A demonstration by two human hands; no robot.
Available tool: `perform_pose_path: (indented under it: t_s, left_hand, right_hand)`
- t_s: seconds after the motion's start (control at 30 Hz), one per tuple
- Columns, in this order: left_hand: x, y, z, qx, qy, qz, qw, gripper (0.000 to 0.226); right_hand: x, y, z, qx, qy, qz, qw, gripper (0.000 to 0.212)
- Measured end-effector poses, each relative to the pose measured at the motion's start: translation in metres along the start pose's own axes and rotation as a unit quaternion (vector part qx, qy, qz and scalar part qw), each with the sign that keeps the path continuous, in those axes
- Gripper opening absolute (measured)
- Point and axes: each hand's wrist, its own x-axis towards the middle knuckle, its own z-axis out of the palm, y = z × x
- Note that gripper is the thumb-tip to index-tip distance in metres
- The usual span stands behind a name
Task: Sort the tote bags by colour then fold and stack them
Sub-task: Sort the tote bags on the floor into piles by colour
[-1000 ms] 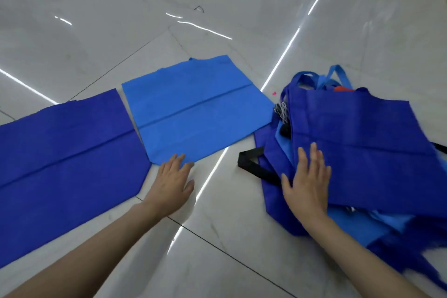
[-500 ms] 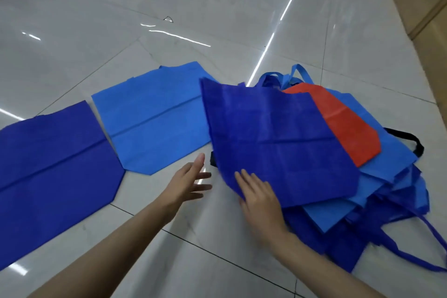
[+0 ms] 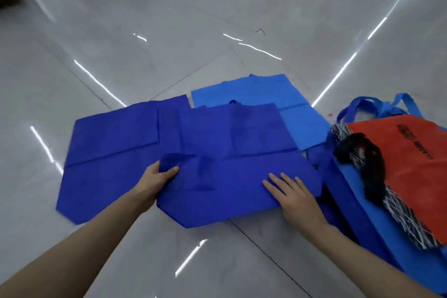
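A dark blue tote bag lies on the tiled floor, overlapping a dark blue bag at left and a light blue bag beyond, its left edge pinched by the left hand, right hand spread flat near its right edge, unsorted pile right, bare floor far.

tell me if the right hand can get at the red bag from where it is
Probably yes: the right hand lies flat on the dark blue bag, and the red bag tops the pile beside it, with only a black-and-white fringed thing across part of it.
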Motion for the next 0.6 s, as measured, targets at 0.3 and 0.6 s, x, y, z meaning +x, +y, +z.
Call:
perform_pose_path:
  t_s: [0.3,0.6]
  left_hand:
    - [0.015,-0.014,-0.160,0.046,0.207,0.014,0.977,0.025]
    - [0.030,-0.044,-0.162,0.429,0.367,0.076,0.822,0.064]
  right_hand:
    - [0.125,-0.113,-0.009,-0.021,0.062,-0.163,0.984,0.049]
    - [0.159,-0.175,0.016,0.039,-0.076,-0.135,0.987,0.065]
